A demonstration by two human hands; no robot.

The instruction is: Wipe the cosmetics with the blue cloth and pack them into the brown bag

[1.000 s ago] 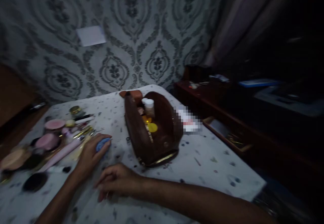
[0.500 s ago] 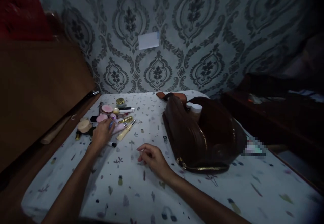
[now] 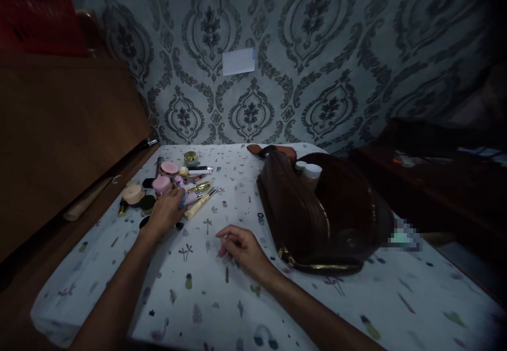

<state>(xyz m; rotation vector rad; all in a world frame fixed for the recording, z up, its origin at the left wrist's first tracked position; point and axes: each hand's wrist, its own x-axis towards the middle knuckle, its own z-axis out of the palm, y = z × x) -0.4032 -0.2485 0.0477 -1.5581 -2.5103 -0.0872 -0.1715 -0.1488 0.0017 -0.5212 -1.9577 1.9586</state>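
My left hand (image 3: 165,214) is at the pile of make-up on the left of the patterned cloth. Its fingers are bent around something mostly hidden, with a bit of blue showing by the fingertips. Close by lie a pink round jar (image 3: 162,184), a pink compact (image 3: 169,168), a beige round jar (image 3: 133,194), a gold tube (image 3: 199,187) and a cream-coloured tube (image 3: 200,204). My right hand (image 3: 241,249) hovers over or rests on the cloth, fingers loosely curled and apart, holding nothing. To its right, a dark brown leather bag (image 3: 293,208) lies unzipped, white-capped bottles (image 3: 312,172) inside.
A gold-lidded jar (image 3: 190,158) stands behind the make-up. Brown boards (image 3: 71,145) rise along the left edge. Beyond the cloth (image 3: 222,298) is a patterned wall (image 3: 253,105) with a white card (image 3: 238,61). Dark furniture (image 3: 431,182) is at the right.
My left hand has shifted slightly right and towards me over the make-up. My right hand stays nearly still. The whole view has shifted a little.
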